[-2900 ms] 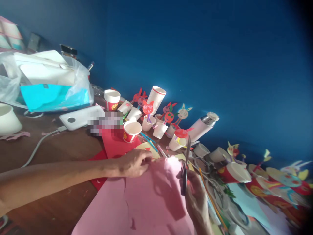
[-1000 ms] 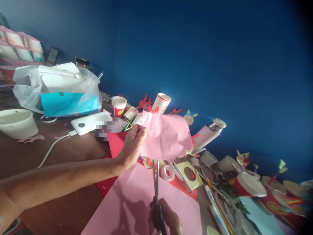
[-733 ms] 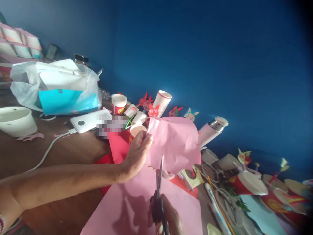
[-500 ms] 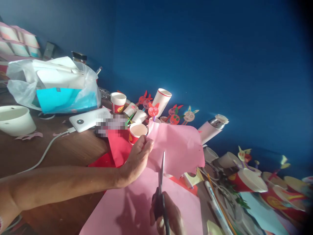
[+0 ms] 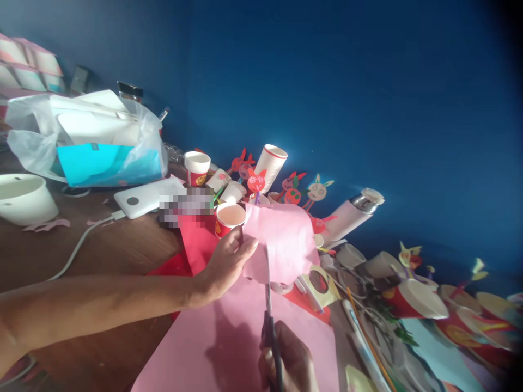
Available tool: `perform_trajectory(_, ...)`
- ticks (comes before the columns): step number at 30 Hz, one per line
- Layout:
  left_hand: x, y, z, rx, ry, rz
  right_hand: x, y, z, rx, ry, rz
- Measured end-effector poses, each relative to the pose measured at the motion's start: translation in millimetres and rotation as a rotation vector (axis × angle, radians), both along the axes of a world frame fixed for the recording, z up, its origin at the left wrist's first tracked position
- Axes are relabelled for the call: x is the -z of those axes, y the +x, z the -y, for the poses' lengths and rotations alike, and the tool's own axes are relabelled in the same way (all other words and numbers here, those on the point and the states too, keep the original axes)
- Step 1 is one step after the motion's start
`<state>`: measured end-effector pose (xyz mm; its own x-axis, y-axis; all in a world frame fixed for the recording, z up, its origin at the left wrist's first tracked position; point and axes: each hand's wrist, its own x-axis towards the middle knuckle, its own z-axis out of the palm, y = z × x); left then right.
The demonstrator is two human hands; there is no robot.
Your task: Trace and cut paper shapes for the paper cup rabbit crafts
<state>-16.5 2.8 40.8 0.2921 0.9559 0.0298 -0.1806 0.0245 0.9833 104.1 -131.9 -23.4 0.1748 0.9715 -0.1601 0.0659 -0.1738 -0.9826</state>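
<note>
Your left hand (image 5: 226,267) pinches a crumpled piece of pink paper (image 5: 280,250) at its edge, fingers (image 5: 245,247) pressed together, while your right hand (image 5: 290,362) curls around black-handled scissors (image 5: 272,337), their narrow blades upright at the paper's lower edge. You hold the piece over a large pink paper sheet (image 5: 183,354) near the front edge of the wooden table (image 5: 102,256), beside a red-and-white paper cup (image 5: 229,218) on red paper (image 5: 196,245). With your left fingers this close to the blades, one slip could nick them; limp paper could also tear.
</note>
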Motion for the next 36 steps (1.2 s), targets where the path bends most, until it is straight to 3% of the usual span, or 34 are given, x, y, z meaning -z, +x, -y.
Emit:
perform_trajectory(4, -1.2, 0.2, 1.2, 0.053, -0.025, 0.008, -2.1, -0.8, -0.1, -0.009, -0.012, -0.083)
perform_trajectory(10, 3.0, -1.1, 2.6, 0.153, -0.048, -0.035, -13.1, 5.2, -1.1, -0.085, 0.022, -0.018)
perform_trajectory(16, -1.6, -3.7, 2.6, 0.127, -0.067, -0.118, -13.3, 11.6, 0.3, -0.090, 0.005, 0.002)
perform_trajectory(23, -3.9, -6.5, -3.2, 0.203, -0.067, -0.143, -11.3, 18.4, 1.2, -0.108, -0.038, 0.000)
perform_trajectory(29, -6.3, -12.4, -14.0, 0.398, -0.074, -0.096, -15.3, 26.8, -0.2, -0.244, 0.028, -0.027)
perform_trajectory(36, -14.9, -18.0, -21.1, 0.531, -0.062, -0.137, -18.9, 34.3, 1.1, -0.280, 0.006, -0.049)
